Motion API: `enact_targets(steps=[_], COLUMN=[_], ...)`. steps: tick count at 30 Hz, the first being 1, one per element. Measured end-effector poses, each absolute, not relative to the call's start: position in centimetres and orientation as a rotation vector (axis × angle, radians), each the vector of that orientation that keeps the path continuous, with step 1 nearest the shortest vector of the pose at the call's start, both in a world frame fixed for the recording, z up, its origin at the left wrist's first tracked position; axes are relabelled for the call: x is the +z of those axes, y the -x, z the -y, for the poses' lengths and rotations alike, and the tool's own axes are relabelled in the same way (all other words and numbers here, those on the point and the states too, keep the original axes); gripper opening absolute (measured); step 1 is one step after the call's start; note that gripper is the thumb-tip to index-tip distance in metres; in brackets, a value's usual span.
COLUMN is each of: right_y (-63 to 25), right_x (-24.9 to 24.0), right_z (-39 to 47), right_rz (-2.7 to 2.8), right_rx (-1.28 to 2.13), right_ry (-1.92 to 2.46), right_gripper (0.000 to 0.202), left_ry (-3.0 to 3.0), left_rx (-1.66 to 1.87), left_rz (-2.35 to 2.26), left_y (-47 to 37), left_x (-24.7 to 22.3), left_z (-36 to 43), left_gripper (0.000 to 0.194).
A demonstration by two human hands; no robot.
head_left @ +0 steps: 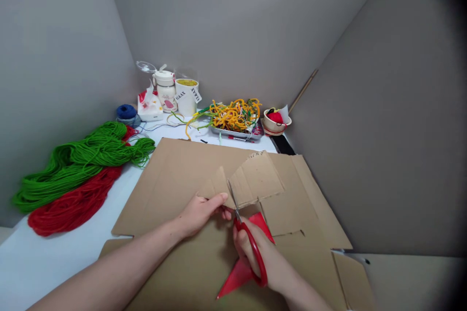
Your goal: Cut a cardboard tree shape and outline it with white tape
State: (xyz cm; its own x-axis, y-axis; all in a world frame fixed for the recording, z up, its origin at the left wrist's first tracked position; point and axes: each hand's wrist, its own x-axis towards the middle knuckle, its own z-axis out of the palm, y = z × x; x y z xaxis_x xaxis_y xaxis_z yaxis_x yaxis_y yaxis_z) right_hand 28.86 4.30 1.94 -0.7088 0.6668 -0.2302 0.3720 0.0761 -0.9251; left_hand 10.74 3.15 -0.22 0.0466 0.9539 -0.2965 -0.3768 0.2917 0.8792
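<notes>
My left hand (204,210) pinches the left part of a small cardboard piece (257,177), thumb on top. Red-handled scissors (256,257) are held in my right hand (251,243), their blades at the piece between its left part and its wider right part. Whether the two parts are still joined cannot be made out. Beneath both hands lies a large flat cardboard sheet (175,170) with a dark line or cut at right. Under my right hand, a red pointed sheet (237,277) is partly covered.
Green yarn (83,155) and red yarn (76,199) lie at left. Along the back are a blue yarn ball (126,112), a white jar (167,92), a white cup (187,99), a tray of yellow yarn (235,116) and a bowl (276,123). Grey walls enclose the table.
</notes>
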Motion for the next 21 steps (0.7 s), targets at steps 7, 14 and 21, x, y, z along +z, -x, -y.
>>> enact_targets(steps=[7,14,21], right_y=[-28.75,-28.74,-28.69], right_x=[2.37,2.26,2.34], right_z=[-4.26,-4.35,-4.30], right_rz=[2.150,2.128,2.132], right_rx=[1.569,1.568,1.578], right_ry=[1.044,1.002,1.005], right_gripper=[0.055,0.049,0.049], left_ry=[-0.704,-0.721,-0.734], left_rx=[1.152,1.140,1.164], left_rz=[-1.056,-1.065,-1.055], left_y=[-10.70,-10.62,-10.61], left_x=[-0.18,-0.52,-0.75], left_z=[-3.06,-3.03,-3.00], left_gripper=[0.035,0.037,0.036])
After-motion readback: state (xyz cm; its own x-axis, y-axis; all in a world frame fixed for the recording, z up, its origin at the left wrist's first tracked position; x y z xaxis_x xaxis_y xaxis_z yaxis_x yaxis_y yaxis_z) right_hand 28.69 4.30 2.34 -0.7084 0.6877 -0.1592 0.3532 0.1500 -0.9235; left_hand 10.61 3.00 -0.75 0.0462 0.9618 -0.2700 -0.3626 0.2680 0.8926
